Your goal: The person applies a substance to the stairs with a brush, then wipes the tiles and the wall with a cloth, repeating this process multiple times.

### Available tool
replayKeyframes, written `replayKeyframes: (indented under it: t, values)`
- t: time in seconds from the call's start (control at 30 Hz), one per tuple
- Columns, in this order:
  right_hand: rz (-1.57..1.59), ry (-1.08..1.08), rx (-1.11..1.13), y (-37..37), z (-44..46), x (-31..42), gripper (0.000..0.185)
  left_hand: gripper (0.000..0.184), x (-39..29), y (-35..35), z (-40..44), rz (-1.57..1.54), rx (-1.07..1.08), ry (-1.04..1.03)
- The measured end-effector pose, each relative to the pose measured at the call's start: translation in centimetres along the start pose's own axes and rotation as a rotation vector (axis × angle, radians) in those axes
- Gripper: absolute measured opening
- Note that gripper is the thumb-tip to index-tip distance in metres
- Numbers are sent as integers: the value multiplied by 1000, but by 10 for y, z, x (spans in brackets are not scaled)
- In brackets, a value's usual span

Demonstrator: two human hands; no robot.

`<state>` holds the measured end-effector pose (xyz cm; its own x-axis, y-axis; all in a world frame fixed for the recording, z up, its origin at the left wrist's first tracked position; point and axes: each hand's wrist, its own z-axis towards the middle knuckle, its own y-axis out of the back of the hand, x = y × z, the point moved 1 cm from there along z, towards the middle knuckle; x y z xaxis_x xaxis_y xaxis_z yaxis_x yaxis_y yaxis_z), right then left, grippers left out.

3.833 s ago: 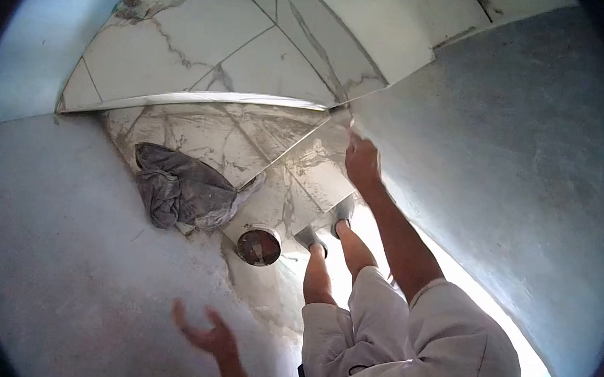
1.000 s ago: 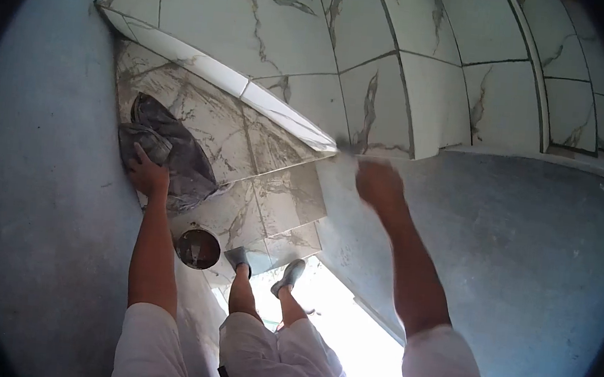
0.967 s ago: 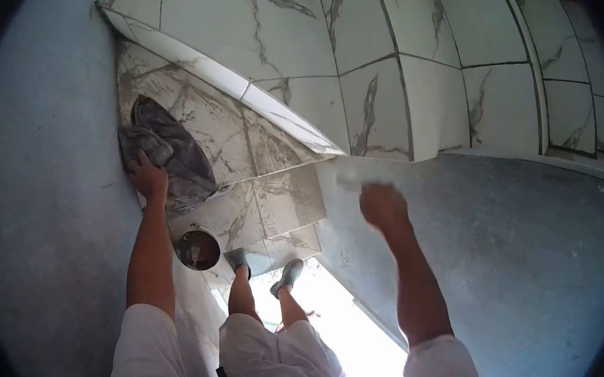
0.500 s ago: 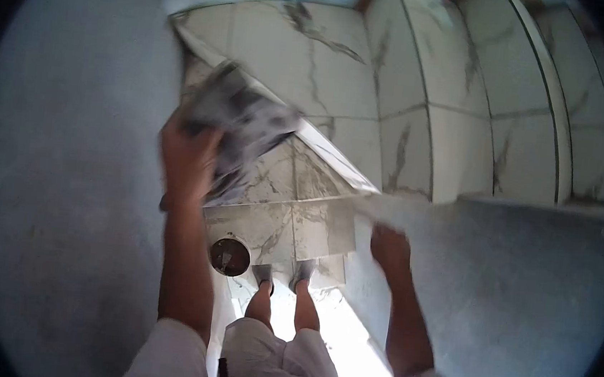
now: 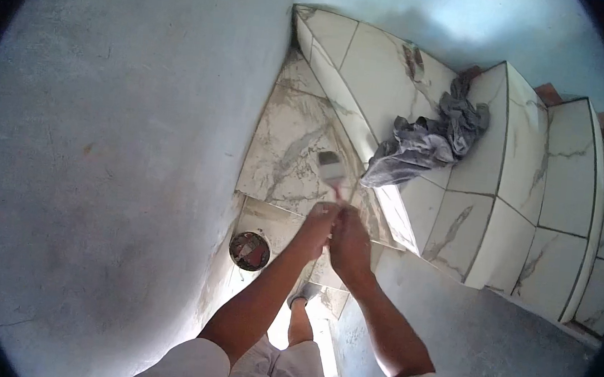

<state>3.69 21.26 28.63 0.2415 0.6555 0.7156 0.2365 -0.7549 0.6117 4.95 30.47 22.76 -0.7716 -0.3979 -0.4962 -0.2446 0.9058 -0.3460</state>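
My left hand point(image 5: 317, 226) and my right hand point(image 5: 350, 244) are together over the lower tiled step point(image 5: 277, 147). Both are closed at the short reddish handle of a putty knife point(image 5: 331, 169), whose flat blade points away from me and looks dark at its tip. Blur and overlap hide how the fingers share the handle. A crumpled grey cloth point(image 5: 428, 146) lies on the upper tiled step point(image 5: 378, 59), draped over its front edge, apart from my hands. Smears of dirt mark the lower step.
A round bucket point(image 5: 249, 251) with dark contents stands below the step at left. More marbled tiled stairs point(image 5: 518, 143) rise to the right. Plastered walls point(image 5: 120, 137) close in on the left and lower right. My foot point(image 5: 305, 291) is on the tiles below.
My left hand has let go of the grey cloth, now on the upper step, and moved right to meet my right hand. My right hand has moved inward. The view has turned.
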Motion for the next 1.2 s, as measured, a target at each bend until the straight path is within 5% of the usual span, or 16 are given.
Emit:
replayKeyframes:
  t: [0.07,0.17,0.2,0.23,0.3,0.37,0.43,0.53,0.63,0.8,0.87,0.97,1.2]
  values:
    - [-154,196,224,-4,34,8,34,30,-11,26,40,-126,-43,-136]
    - [-409,259,235,20,141,-7,33,25,-38,73,101,32,-65,-105]
    - [-481,142,66,38,180,5,39,24,-32,94,141,111,-47,-120]
    - [-340,315,-242,49,212,5,47,24,-44,96,156,106,-52,-121]
    - [-474,295,-246,61,278,3,66,26,-84,95,186,873,-424,-426]
    - [-694,332,-252,40,317,-28,72,33,-133,80,204,862,-457,-505]
    - [-833,306,-285,27,326,-26,84,35,-168,82,253,1075,-527,-859]
    - [-782,332,-313,29,333,-33,84,44,-234,66,324,1088,-494,-661]
    - [-762,314,-292,31,335,-29,82,47,-274,56,389,620,-307,-471]
    - [-729,304,-259,31,338,-31,79,33,-281,47,427,855,-604,-568]
    - [-713,324,-255,34,341,-30,78,23,-252,57,430,1701,-365,-597]
    - [-724,326,-255,33,342,-30,77,28,-263,59,350,1900,-391,-668]
    - [-745,340,-262,32,345,-34,75,29,-304,48,415,1481,-683,-495]
